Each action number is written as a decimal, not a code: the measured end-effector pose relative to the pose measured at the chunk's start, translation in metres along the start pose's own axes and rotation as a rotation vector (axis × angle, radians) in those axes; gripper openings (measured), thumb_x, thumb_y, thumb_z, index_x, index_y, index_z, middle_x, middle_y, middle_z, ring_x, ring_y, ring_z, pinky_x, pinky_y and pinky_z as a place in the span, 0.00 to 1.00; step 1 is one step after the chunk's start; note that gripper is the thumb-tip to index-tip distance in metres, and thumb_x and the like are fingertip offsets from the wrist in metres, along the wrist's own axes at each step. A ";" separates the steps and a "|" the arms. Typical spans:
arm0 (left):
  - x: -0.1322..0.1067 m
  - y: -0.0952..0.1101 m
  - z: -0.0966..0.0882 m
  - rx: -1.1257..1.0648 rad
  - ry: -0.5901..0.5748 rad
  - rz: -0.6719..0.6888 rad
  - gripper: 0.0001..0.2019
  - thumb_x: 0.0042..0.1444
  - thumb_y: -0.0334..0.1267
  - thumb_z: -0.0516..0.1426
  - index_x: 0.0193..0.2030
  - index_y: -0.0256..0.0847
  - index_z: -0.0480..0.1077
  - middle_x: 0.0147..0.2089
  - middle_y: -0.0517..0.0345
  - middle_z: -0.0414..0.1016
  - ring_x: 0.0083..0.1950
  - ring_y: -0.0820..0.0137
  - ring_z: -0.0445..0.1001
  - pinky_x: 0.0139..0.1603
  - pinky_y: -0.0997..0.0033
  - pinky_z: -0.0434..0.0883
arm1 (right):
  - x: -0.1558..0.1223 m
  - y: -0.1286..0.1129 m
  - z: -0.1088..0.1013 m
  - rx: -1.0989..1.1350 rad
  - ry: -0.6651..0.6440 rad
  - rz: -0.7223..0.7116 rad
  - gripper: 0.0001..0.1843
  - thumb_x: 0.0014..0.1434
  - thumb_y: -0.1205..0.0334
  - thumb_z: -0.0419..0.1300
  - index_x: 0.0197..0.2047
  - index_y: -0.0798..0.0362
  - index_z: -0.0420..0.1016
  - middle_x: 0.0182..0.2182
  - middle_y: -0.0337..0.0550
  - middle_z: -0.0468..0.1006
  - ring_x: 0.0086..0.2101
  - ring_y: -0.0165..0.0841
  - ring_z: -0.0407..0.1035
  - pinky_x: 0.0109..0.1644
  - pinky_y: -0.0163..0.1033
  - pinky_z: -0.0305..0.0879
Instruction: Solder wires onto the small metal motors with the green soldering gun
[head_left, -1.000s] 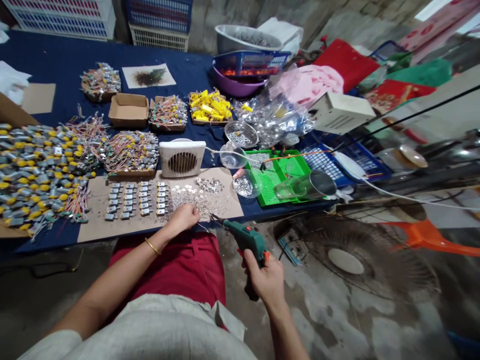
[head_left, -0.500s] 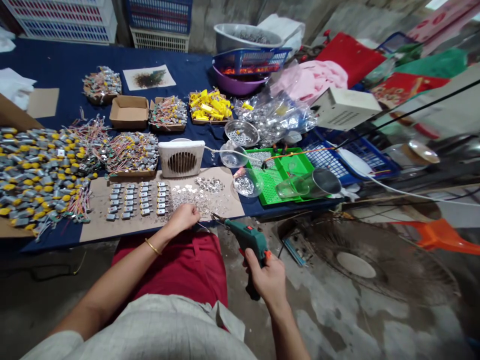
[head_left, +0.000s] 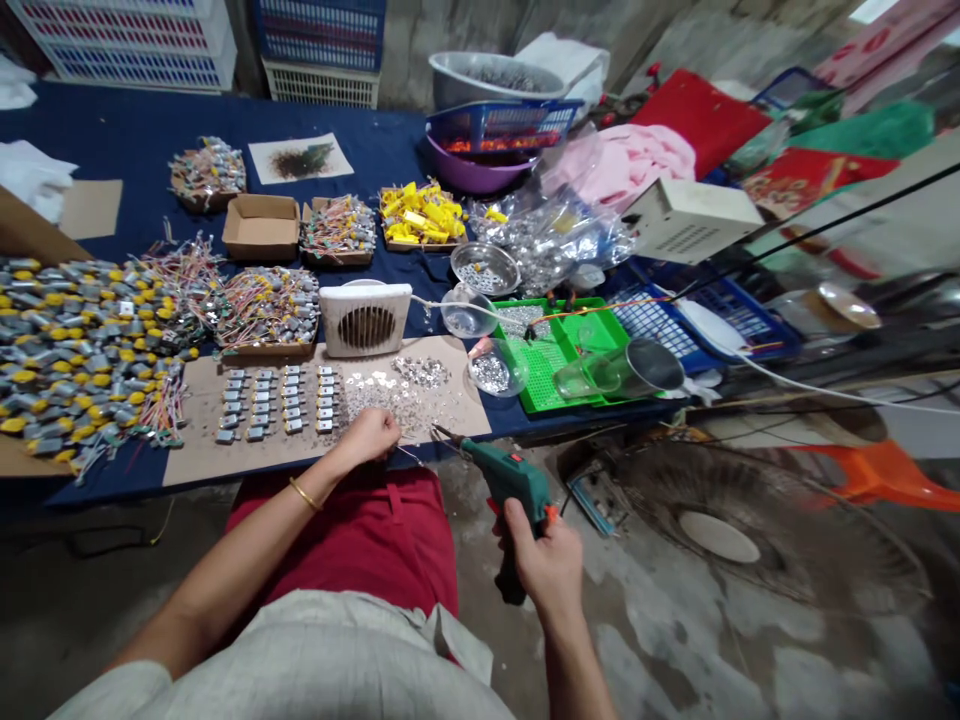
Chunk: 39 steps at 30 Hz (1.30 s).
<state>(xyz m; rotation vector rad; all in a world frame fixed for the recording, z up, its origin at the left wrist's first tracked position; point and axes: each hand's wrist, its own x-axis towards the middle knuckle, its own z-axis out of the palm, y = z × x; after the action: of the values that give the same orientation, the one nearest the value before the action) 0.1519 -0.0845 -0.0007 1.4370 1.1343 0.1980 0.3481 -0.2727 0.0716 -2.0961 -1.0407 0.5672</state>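
Observation:
My right hand [head_left: 551, 560] is wrapped round the handle of a green soldering gun [head_left: 511, 476] with orange parts. Its dark metal tip points left and sits above the front edge of the cardboard sheet [head_left: 457, 390]. Over that same edge, my left hand [head_left: 367, 440] is closed in a pinch. A thin silvery strand, which looks like solder wire [head_left: 409, 455], runs out from those fingers towards the gun, apart from the tip. Small metal motors [head_left: 291, 397] stand in rows on the cardboard, left of my left hand. Tiny metal pieces [head_left: 420, 372] lie scattered beyond it.
A white fan unit [head_left: 365, 320] stands behind the cardboard. Loose motors with yellow ends [head_left: 82, 350] are heaped at left. Cardboard trays hold wired motors [head_left: 264, 305] and yellow parts [head_left: 421, 212]. A green tray [head_left: 540, 385] and clear bowl [head_left: 495, 368] are on the right.
My right hand has drawn the soldering gun slightly right and down, away from my left hand. My left hand stays in nearly the same place, still pinched.

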 end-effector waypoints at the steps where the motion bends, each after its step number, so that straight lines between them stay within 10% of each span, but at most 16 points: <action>1: -0.005 -0.003 -0.002 -0.112 -0.011 0.002 0.08 0.52 0.39 0.56 0.28 0.37 0.66 0.23 0.58 0.73 0.21 0.74 0.70 0.23 0.76 0.67 | -0.001 0.000 0.000 0.078 0.036 0.076 0.29 0.53 0.35 0.58 0.18 0.54 0.72 0.14 0.44 0.73 0.16 0.33 0.69 0.20 0.35 0.63; 6: -0.040 -0.020 -0.018 -0.555 0.111 0.000 0.18 0.49 0.50 0.62 0.33 0.35 0.68 0.31 0.53 0.76 0.28 0.73 0.74 0.30 0.73 0.73 | 0.010 -0.024 0.037 0.744 0.170 0.414 0.35 0.49 0.30 0.58 0.31 0.60 0.77 0.17 0.46 0.76 0.16 0.35 0.70 0.17 0.36 0.67; 15: -0.056 -0.035 -0.031 -0.701 0.413 0.123 0.17 0.45 0.47 0.65 0.32 0.33 0.74 0.29 0.57 0.75 0.30 0.75 0.70 0.35 0.75 0.71 | 0.042 -0.099 0.146 1.280 -0.170 0.362 0.29 0.48 0.35 0.64 0.38 0.54 0.78 0.33 0.44 0.82 0.33 0.37 0.78 0.39 0.41 0.77; 32: -0.067 -0.032 -0.033 -0.027 0.344 0.304 0.10 0.56 0.39 0.56 0.37 0.39 0.77 0.37 0.55 0.80 0.38 0.69 0.75 0.43 0.71 0.70 | 0.032 -0.090 0.149 1.347 -0.159 0.452 0.28 0.44 0.38 0.67 0.37 0.54 0.78 0.32 0.42 0.82 0.33 0.37 0.77 0.43 0.47 0.76; 39: -0.076 -0.047 -0.051 -0.061 0.427 0.306 0.10 0.53 0.41 0.58 0.32 0.38 0.78 0.36 0.52 0.78 0.39 0.68 0.75 0.42 0.71 0.70 | 0.035 -0.062 0.136 0.843 0.003 0.291 0.34 0.48 0.30 0.59 0.32 0.58 0.76 0.25 0.44 0.79 0.25 0.34 0.73 0.26 0.35 0.68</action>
<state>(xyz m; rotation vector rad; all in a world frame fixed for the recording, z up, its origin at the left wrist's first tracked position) 0.0546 -0.1147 0.0096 1.5502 1.2271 0.7780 0.2494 -0.1634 0.0286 -1.4782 -0.3666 0.9462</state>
